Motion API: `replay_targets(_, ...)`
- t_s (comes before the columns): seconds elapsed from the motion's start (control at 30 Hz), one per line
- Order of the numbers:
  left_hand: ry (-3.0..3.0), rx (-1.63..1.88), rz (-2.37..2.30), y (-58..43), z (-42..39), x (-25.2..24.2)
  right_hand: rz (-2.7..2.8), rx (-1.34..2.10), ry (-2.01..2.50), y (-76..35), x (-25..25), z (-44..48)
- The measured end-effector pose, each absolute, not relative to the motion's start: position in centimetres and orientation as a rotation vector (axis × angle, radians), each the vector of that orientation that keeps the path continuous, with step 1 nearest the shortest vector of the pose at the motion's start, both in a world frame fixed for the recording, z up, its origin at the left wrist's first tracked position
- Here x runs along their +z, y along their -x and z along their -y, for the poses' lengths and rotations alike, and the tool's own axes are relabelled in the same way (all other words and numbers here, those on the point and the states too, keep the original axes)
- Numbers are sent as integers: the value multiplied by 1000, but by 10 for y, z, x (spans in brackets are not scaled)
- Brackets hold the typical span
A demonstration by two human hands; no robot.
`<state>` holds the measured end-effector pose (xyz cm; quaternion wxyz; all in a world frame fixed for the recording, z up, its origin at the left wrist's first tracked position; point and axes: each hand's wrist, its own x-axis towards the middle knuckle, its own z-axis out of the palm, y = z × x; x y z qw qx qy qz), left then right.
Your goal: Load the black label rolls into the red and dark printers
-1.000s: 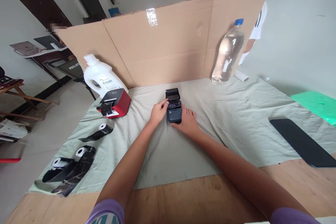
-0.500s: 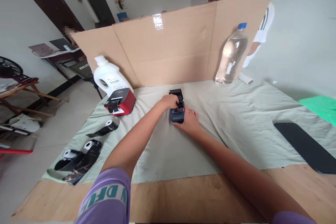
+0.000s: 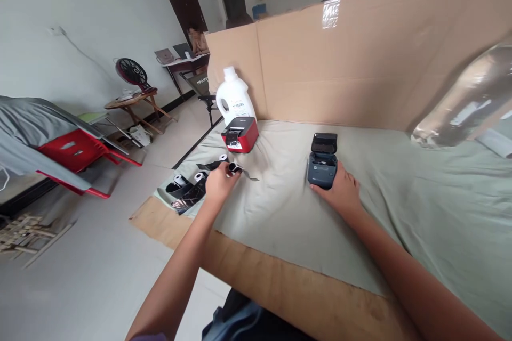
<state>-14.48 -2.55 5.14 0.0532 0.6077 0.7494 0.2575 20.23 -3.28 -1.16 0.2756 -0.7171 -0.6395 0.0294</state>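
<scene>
A small dark blue label printer (image 3: 322, 166) lies on the pale green cloth (image 3: 288, 208) with its black lid flipped open at the back. My right hand (image 3: 341, 192) rests against its near side, fingers wrapped on its right edge. Over at the left, my left hand (image 3: 220, 181) is closed on a small paper roll (image 3: 232, 168) with a black strip trailing to the right. Beside it lie three more rolls with black wrappers (image 3: 188, 189).
A red and black printer (image 3: 240, 134) and a white jug (image 3: 233, 97) stand at the back left. A cardboard screen (image 3: 360, 58) backs the table. A clear water bottle (image 3: 468, 101) is at right. The wooden table edge (image 3: 288, 282) runs near me; a seated person is far back.
My left hand left the blue printer and moved left to the rolls, closing on one. The view swung left. My right hand stays on the printer.
</scene>
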Motion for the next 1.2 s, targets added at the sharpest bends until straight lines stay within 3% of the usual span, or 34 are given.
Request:
replay_targets(0.23,-1747,243,-2452,176,27,48,1706,130,1936,-201,-8,34)
replay_targets(0.57,-1971,321,-2534,236,5,88,1735,160,1988,-200,-2,36)
replay_targets(0.8,-2271,53,-2045,224,-57,88,1746,171,1949,-201,-5,35)
replay_targets(0.9,-2242,227,-2105,221,-62,105,1732,152,1960,-202,-6,35)
replay_targets(0.97,-2183,538,-2059,217,-54,120,1737,142,1952,-202,-7,35)
replay_targets(1.1,-1686,1224,-1468,182,-33,134,1743,149,1929,-201,-10,35)
replay_targets(1.2,-1421,1289,-1138,132,-27,125,1706,188,1876,-200,-12,36)
